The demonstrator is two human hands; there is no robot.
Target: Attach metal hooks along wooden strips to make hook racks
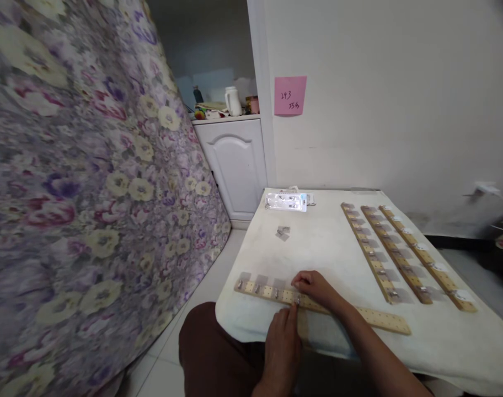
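Note:
A long pale wooden strip with holes (384, 318) lies across the near part of the table. Several small metal clips (257, 288) sit along its left half, with thin translucent plates (263, 280) at the far side. My left hand (283, 337) is at the strip's near edge, its index fingertip against a metal clip (298, 299); its thumb is hidden. Just above that clip, my right hand (311, 284) is closed in a pinch; whatever it holds is too small to make out. My right forearm crosses over the strip.
Three similar strips, the left strip (369, 251), middle strip (396, 253) and right strip (427, 258), lie at the table's right with clips on them. A small pile of metal pieces (283, 232) and a clear package (285, 202) lie farther back. A floral curtain (111, 193) hangs left.

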